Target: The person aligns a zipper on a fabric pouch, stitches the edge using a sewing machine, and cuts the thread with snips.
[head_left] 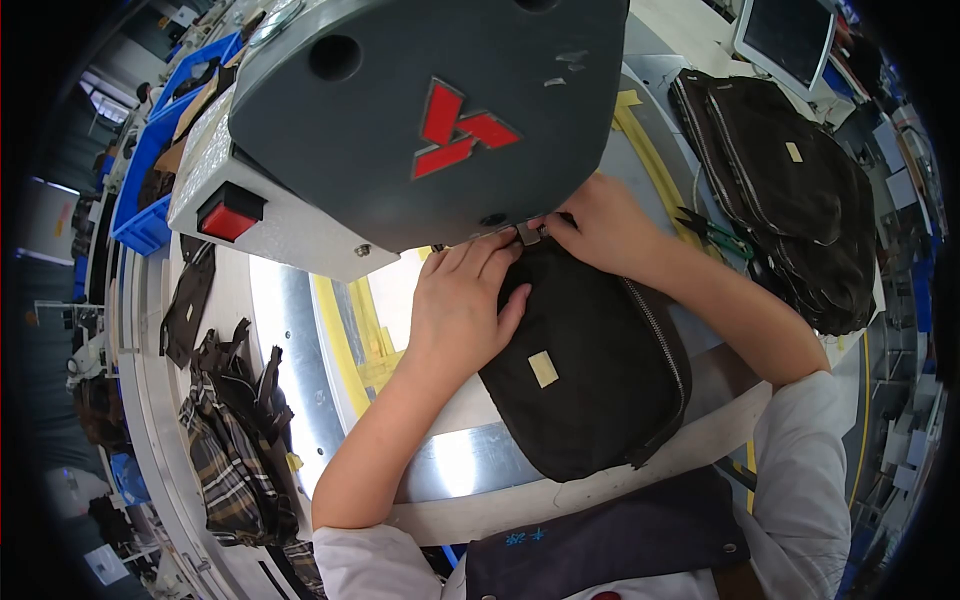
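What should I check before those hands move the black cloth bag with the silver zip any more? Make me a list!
1. Left bare hand at the black cloth bag with the pale patch: ok, its thumb lies over it.
2. Right bare hand at the bag's far end: ok.
3. Hands safe beneath the big dark-grey machine head: cannot tell, it hides that spot.
4. Silver metal zip away from the head: ok.
5. Green-handled cutters off the bag: ok.
6. Red switch on or off: cannot tell.

Machine head (430, 120) cropped above, dark pouch (595, 340) partly hidden behind, apron lettering (535, 535) illegible
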### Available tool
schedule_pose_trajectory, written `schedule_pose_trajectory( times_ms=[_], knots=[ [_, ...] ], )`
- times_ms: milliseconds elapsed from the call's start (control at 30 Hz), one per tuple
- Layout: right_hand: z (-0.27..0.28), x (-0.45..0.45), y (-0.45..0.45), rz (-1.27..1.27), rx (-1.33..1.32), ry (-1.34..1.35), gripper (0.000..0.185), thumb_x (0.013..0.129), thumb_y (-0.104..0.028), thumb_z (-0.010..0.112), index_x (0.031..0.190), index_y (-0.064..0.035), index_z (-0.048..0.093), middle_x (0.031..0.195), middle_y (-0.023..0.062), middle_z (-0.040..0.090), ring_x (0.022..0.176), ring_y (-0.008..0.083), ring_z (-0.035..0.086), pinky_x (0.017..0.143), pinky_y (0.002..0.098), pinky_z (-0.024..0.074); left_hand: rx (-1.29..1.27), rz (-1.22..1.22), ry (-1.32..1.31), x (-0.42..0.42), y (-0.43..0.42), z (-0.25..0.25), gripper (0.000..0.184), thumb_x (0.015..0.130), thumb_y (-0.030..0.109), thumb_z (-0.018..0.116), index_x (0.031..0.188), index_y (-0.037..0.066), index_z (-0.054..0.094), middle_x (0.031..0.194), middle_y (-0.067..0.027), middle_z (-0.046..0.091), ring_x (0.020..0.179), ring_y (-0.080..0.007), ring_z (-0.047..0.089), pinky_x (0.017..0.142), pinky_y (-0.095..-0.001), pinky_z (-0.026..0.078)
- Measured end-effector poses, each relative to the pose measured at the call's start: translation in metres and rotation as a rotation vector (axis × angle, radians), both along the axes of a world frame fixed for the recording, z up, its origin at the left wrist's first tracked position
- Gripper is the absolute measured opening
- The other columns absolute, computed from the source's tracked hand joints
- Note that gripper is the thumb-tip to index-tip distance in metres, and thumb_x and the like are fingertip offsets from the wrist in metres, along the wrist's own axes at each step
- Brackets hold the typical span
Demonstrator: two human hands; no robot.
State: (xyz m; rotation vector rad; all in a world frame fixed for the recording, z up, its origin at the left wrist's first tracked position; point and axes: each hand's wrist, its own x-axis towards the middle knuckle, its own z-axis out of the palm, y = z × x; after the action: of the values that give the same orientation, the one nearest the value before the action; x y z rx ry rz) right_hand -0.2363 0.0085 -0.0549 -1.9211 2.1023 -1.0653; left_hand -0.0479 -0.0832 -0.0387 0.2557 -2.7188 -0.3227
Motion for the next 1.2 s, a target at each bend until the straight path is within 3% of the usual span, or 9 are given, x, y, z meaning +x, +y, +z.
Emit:
schedule_pose_trajectory(
  times_ms=[100, 600, 900, 1200],
  knots=[
    [0.005, -0.001, 0.005, 0.079, -0.119, 0.302, 0.003, 0.073, -0.008, 0.061, 0.076, -0.0098, 0.063, 0.085, 0.0022, 0.058, 0.080, 0.0223, 0.061, 0.061, 0.0354, 0.0502, 0.008, 0.004, 0.011, 0.000, 0.000, 0.000, 0.030, 0.075, 0.018, 0.069, 0.101, 0.005, 0.062, 0.112, -0.0058, 0.060, 0.105, -0.0224, 0.057, 0.087, -0.0359, 0.044],
    [0.006, 0.004, 0.013, 0.191, -0.157, 0.499, 0.010, 0.072, -0.012, 0.066, 0.081, -0.0091, 0.062, 0.093, 0.0003, 0.059, 0.090, 0.0177, 0.059, 0.075, 0.0325, 0.0515, 0.025, 0.000, -0.001, 0.001, -0.001, -0.002, 0.033, 0.076, 0.015, 0.067, 0.107, 0.005, 0.060, 0.115, -0.0056, 0.060, 0.106, -0.0247, 0.056, 0.092, -0.0385, 0.041],
    [0.015, -0.006, 0.003, 0.331, -0.032, 0.258, 0.012, 0.077, -0.015, 0.065, 0.087, -0.0083, 0.062, 0.096, 0.0024, 0.061, 0.102, 0.0232, 0.057, 0.092, 0.0375, 0.0446, -0.043, -0.042, -0.016, -0.001, -0.003, -0.001, 0.033, 0.076, 0.017, 0.066, 0.105, 0.003, 0.058, 0.113, -0.0074, 0.058, 0.104, -0.0244, 0.056, 0.089, -0.0352, 0.044],
    [0.008, -0.001, 0.013, 0.271, -0.141, 0.431, 0.016, 0.080, -0.012, 0.061, 0.095, -0.0066, 0.065, 0.095, 0.0015, 0.066, 0.095, 0.0184, 0.062, 0.090, 0.0346, 0.0459, 0.016, -0.035, 0.033, 0.001, -0.003, -0.005, 0.036, 0.075, 0.014, 0.067, 0.108, 0.004, 0.058, 0.113, -0.0077, 0.059, 0.105, -0.0265, 0.056, 0.094, -0.0384, 0.042]
  ],
)
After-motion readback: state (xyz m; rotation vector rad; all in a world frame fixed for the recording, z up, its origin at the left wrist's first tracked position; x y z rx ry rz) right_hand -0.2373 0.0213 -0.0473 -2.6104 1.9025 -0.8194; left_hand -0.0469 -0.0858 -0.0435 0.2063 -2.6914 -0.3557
